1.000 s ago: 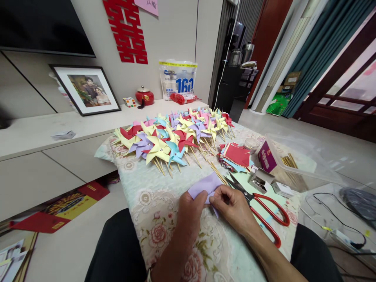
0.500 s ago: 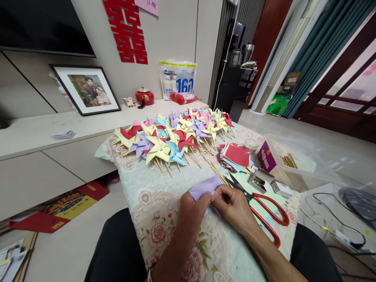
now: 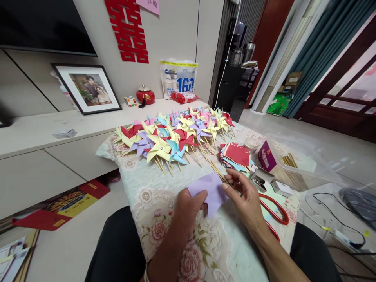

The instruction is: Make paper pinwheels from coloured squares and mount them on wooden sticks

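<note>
A lilac paper square (image 3: 210,189) lies low over the flowered cloth of the table (image 3: 147,188). My left hand (image 3: 188,209) pinches its near left edge. My right hand (image 3: 245,196) has moved off the paper to its right, fingers stretched toward the loose wooden sticks (image 3: 219,172) and over the red-handled scissors (image 3: 272,213). Farther back lies a big heap of finished paper pinwheels (image 3: 173,133) in several colours on sticks. A stack of red and blue paper squares (image 3: 236,156) sits right of the sticks.
A small open box of pins (image 3: 258,182) and a clear plastic tub (image 3: 296,164) with sticks stand at right. A low white cabinet (image 3: 58,137) at left carries a framed photo (image 3: 86,89), a red jar and a cup package. Cables lie on the floor at right.
My right hand let go of the lilac paper and reached right toward the sticks. The paper opened out flatter, held by my left hand alone.
</note>
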The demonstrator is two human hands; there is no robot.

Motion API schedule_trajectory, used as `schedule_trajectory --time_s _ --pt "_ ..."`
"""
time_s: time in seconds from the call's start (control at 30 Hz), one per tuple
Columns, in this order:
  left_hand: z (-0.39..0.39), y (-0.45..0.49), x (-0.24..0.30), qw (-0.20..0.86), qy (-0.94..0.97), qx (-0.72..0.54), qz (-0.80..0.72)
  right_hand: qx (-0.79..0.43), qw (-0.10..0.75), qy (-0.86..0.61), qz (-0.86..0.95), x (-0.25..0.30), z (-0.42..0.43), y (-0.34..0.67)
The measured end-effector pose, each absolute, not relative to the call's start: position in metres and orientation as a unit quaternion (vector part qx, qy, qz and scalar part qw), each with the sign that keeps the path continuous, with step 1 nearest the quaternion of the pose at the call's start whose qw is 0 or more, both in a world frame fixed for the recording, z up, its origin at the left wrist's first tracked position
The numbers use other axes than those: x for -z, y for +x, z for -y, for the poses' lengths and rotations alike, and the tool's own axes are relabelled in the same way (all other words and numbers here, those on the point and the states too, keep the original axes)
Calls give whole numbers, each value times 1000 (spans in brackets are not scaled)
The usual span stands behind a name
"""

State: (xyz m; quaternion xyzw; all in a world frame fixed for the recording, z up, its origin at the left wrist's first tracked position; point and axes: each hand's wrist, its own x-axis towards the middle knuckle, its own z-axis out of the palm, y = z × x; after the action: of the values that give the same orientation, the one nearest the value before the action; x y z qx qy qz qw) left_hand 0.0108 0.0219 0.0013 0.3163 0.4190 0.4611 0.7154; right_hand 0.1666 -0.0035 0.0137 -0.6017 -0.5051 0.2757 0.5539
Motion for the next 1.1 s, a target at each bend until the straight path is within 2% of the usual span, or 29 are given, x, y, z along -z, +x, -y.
schedule_trajectory --time_s 0.07,0.17,0.27,0.6,0.73,1.1 --pt "-21 8 -3 725 329 -442 -413 -388 562 -562 466 -14 2 170" --pt "-19 5 -5 735 349 -413 -409 -562 528 -492 404 -16 3 169" --pt "-20 4 -5 735 367 -395 -412 -619 499 -466 389 -19 5 166" --pt "-23 4 15 677 418 -373 -477 -540 458 -537 459 -18 5 163" --pt "-22 4 9 688 417 -371 -464 -526 448 -549 470 -17 5 163" --pt "-17 8 -3 779 320 -419 -339 -497 544 -539 407 -17 6 153"
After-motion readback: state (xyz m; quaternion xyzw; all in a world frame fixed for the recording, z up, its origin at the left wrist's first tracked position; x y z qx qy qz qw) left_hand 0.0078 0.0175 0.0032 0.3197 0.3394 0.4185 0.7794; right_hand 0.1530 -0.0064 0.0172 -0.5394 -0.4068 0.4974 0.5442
